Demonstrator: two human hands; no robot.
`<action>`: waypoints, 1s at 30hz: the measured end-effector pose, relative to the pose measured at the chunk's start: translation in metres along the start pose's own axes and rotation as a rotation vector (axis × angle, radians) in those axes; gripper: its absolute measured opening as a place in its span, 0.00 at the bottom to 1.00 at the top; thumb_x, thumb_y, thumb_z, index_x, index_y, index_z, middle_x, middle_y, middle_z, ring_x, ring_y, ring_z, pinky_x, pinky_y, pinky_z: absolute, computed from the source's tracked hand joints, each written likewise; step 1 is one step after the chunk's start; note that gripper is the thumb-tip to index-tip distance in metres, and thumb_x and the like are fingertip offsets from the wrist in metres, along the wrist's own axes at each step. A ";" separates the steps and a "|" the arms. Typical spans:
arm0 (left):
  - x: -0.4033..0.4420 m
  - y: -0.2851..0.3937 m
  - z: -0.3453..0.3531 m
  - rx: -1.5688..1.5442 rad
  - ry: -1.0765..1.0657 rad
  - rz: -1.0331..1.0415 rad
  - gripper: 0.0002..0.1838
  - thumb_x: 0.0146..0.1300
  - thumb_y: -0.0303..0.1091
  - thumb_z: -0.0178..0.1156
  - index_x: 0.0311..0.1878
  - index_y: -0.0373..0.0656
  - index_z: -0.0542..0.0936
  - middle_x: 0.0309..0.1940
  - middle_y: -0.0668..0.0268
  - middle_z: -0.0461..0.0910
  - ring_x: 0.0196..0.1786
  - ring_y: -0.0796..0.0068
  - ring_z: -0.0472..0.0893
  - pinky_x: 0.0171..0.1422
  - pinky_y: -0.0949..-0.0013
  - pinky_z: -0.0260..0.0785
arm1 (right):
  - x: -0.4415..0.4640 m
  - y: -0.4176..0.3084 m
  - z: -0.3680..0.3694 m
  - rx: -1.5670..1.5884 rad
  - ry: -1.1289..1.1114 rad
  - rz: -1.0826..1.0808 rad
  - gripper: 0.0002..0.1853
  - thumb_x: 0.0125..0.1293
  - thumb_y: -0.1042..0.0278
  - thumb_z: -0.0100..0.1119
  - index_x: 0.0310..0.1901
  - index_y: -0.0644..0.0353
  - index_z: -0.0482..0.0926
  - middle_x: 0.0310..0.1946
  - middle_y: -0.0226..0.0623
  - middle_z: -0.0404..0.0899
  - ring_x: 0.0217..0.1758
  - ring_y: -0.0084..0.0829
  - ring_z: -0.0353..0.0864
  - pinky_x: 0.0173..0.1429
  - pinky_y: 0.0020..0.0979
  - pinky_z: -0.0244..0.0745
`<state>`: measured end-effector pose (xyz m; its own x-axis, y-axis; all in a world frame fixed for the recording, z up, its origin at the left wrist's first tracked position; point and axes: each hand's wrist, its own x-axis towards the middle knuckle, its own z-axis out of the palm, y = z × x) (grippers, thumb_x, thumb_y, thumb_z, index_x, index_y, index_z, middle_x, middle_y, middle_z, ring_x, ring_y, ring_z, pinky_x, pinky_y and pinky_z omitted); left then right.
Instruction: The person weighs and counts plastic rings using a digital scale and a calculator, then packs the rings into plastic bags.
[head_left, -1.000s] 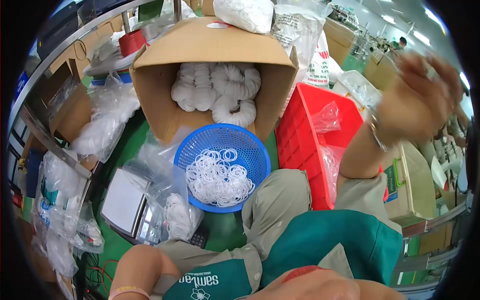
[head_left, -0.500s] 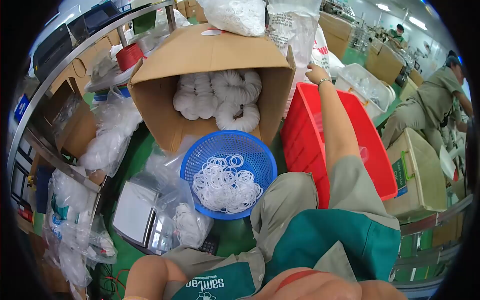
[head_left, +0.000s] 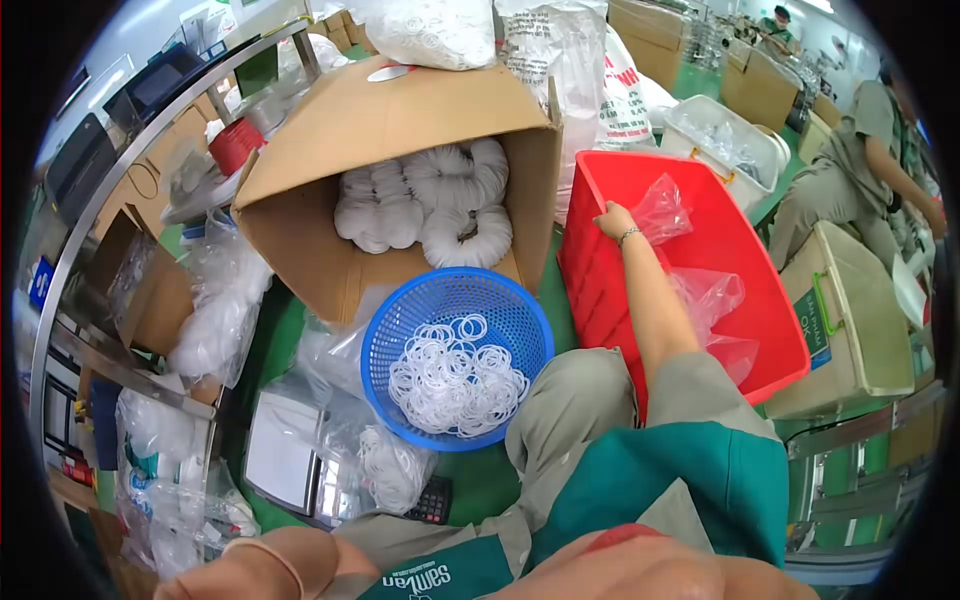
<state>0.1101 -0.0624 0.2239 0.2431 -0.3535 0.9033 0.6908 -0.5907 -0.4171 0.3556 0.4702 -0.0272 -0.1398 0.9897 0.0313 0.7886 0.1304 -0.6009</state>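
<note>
My right hand [head_left: 615, 220] is at the left rim of a red plastic bin [head_left: 745, 290], its fingers curled over the edge. Clear plastic bags [head_left: 705, 300] lie inside the bin below my forearm. Left of my knee, a blue perforated basket [head_left: 385, 300] holds a heap of thin white rings [head_left: 455, 385]. Behind the basket, an open cardboard box [head_left: 390, 115] lies on its side with bundled white rings [head_left: 465, 235] in it. My left arm shows at the bottom left, but its hand is out of view.
A flat scale [head_left: 280, 450], a bag of white rings [head_left: 390, 465] and a calculator [head_left: 432, 500] are at the left. A metal-railed rack [head_left: 130, 180] stands further left. A beige bin [head_left: 845, 320] and a seated co-worker [head_left: 850, 170] are at the right.
My right hand has come down from above the red bin's far end to its left rim. More of the bin's inside and its plastic bags shows. The view has shifted slightly.
</note>
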 end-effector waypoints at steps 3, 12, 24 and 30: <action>-0.008 -0.011 0.007 0.004 -0.079 -0.070 0.11 0.66 0.36 0.36 0.47 0.43 0.61 0.48 0.62 0.66 0.41 0.65 0.74 0.32 0.67 0.69 | 0.001 0.001 0.001 -0.037 0.022 -0.031 0.23 0.48 0.57 0.58 0.41 0.66 0.72 0.38 0.54 0.75 0.47 0.46 0.73 0.50 0.37 0.68; -0.013 -0.023 0.016 -0.082 -0.075 -0.078 0.12 0.63 0.28 0.39 0.50 0.41 0.62 0.51 0.59 0.66 0.38 0.60 0.76 0.30 0.67 0.70 | 0.056 -0.021 -0.105 0.322 0.076 0.232 0.25 0.57 0.66 0.41 0.59 0.57 0.60 0.26 0.44 0.78 0.19 0.28 0.77 0.28 0.30 0.70; -0.016 -0.028 0.024 -0.121 -0.077 -0.067 0.11 0.63 0.26 0.39 0.48 0.39 0.60 0.48 0.55 0.67 0.41 0.58 0.77 0.32 0.71 0.72 | 0.053 -0.043 -0.136 -0.267 0.118 0.245 0.27 0.59 0.67 0.39 0.63 0.44 0.54 0.41 0.31 0.77 0.33 0.24 0.79 0.42 0.33 0.70; -0.023 -0.024 0.013 0.138 0.091 -0.092 0.12 0.53 0.31 0.41 0.39 0.43 0.70 0.40 0.55 0.73 0.29 0.66 0.67 0.29 0.67 0.56 | 0.085 -0.014 -0.108 -0.209 0.228 0.113 0.26 0.58 0.64 0.43 0.59 0.60 0.57 0.27 0.44 0.78 0.25 0.35 0.78 0.29 0.34 0.72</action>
<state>0.0965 -0.0302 0.2142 0.1161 -0.3699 0.9218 0.7957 -0.5208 -0.3093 0.3973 0.5587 0.0696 0.0748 0.9834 0.1656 0.9004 0.0048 -0.4349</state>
